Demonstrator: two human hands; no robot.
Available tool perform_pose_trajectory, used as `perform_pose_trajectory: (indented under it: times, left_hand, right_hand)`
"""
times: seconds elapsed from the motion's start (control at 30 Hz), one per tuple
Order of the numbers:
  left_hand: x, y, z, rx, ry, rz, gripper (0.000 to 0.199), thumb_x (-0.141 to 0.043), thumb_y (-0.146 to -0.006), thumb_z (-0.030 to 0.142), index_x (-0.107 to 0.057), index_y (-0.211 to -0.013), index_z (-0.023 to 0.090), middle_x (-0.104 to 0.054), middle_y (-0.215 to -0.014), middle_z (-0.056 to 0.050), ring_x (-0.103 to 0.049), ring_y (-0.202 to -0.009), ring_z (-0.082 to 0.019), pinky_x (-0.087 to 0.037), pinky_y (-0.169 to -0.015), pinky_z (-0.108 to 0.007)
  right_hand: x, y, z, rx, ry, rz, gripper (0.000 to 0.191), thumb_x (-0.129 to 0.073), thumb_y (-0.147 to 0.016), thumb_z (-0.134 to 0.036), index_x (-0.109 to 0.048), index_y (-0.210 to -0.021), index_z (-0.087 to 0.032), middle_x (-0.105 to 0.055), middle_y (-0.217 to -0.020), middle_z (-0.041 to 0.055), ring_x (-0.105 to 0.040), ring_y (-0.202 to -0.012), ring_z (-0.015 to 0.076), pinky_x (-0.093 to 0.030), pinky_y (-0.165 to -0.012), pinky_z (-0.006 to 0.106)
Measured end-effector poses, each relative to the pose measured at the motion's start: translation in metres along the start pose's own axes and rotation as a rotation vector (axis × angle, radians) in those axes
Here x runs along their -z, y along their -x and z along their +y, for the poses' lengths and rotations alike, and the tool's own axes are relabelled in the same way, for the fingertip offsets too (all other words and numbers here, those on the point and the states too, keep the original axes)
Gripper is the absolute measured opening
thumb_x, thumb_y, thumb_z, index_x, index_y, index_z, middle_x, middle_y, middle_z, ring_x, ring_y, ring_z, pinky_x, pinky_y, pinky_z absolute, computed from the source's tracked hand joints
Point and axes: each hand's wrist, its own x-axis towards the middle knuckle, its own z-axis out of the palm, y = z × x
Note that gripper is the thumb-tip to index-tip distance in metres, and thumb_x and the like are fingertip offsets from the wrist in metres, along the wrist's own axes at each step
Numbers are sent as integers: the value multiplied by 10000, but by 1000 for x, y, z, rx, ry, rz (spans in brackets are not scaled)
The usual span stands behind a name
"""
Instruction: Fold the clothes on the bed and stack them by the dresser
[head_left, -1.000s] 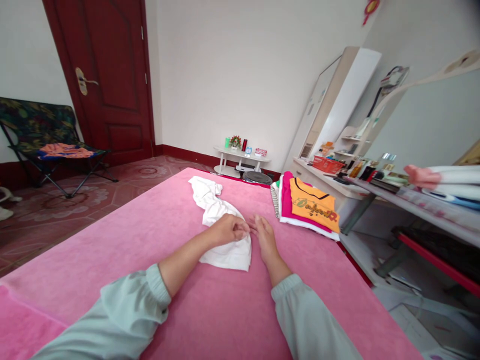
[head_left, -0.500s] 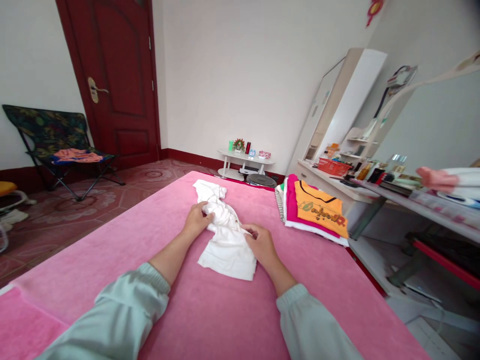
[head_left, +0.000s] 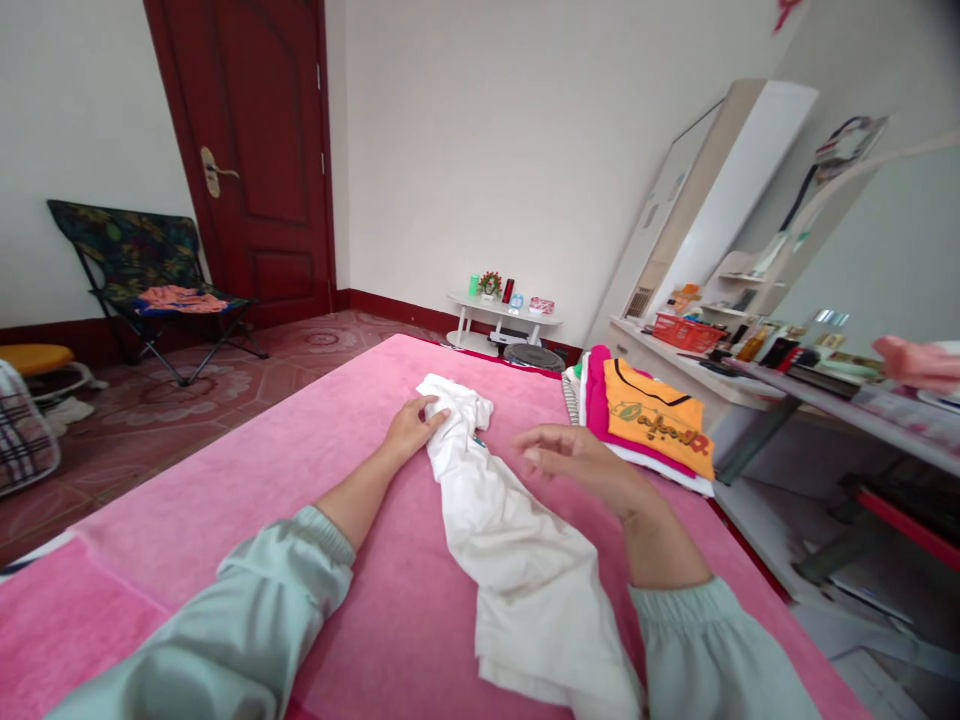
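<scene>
A white shirt (head_left: 517, 540) lies long and wrinkled across the pink bed cover (head_left: 375, 610), its lower end reaching the bottom of the view. A small teal mark shows near its upper part. My left hand (head_left: 412, 430) is closed on the shirt's left edge near the far end, thumb on top of the cloth. My right hand (head_left: 566, 460) hovers just right of the shirt, fingers loosely bent and apart from the cloth, with nothing seen in them.
Folded clothes with an orange top (head_left: 656, 405) uppermost are stacked on the bed's right side. Beyond stands a cluttered dressing table (head_left: 652, 345). A folding chair (head_left: 165, 270) holds some cloth at left, near a red door (head_left: 262, 150).
The shirt has been unfolded and drawn out toward me, its lower part now much longer. My right hand has let go and moved up and right. My left hand stays at the far end.
</scene>
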Motion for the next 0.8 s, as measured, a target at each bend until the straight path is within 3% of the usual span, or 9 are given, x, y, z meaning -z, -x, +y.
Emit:
perform_pose_trajectory:
  times: [0.13, 0.23, 0.37, 0.43, 0.57, 0.67, 0.8]
  left_hand:
    - [1, 4, 7, -8, -80, -28, 537, -590, -760, 543, -620, -1161, 188, -638, -1132, -83, -608, -974, -219, -471, -880, -332]
    - [-1, 7, 10, -3, -134, -36, 555, -599, -747, 553, -614, -1170, 193, -646, -1088, -81, -615, -924, -213, -481, -835, -315]
    - [-5, 9, 13, -44, -191, -26, 588, -626, -717, 561, -606, -1176, 195, -641, -1054, -83, -613, -909, -212, -480, -819, -304]
    - [-5, 9, 13, -53, -214, -35, 581, -665, -684, 533, -612, -1153, 194, -638, -1039, -81, -616, -867, -202, -485, -791, -296]
    - [-1, 9, 15, -63, -281, -59, 367, -681, -668, 451, -661, -926, 190, -659, -907, -54, -611, -766, -188, -475, -695, -280]
    - [3, 10, 16, -71, -270, -60, 209, -636, -704, 406, -637, -741, 200, -650, -732, -13, -590, -656, -169, -437, -605, -266]
    - [8, 3, 13, -23, -61, 118, 202, -621, -703, 384, -607, -672, 185, -624, -642, 2, -560, -584, -143, -413, -560, -244]
  right_hand:
    - [-20, -27, 54, -104, 9, 278, 318, -745, -606, -323, -703, -876, -160, -705, -825, 53, -627, -667, 180, -477, -545, 265]
    - [-31, -34, 81, -129, -63, 285, 393, -770, -563, -304, -694, -918, -155, -711, -859, 57, -645, -740, 207, -500, -611, 295]
    - [-39, -28, 79, -208, -248, 24, 371, -759, -578, -317, -704, -907, -153, -718, -787, 29, -647, -692, 197, -497, -613, 296]
    - [-40, -26, 70, -195, -289, -1, 302, -754, -579, -300, -716, -836, -146, -715, -754, 15, -636, -657, 178, -477, -592, 267]
    - [-35, -28, 62, -153, -332, 224, 253, -748, -576, -296, -717, -778, -146, -700, -691, 2, -602, -581, 145, -439, -550, 237]
    - [-31, -29, 66, -166, -340, 315, 231, -749, -570, -320, -701, -715, -147, -682, -630, 7, -589, -547, 152, -426, -516, 246]
    - [-16, -29, 79, -132, -355, 535, 218, -764, -550, -328, -654, -633, -158, -652, -565, -1, -570, -506, 153, -423, -488, 259]
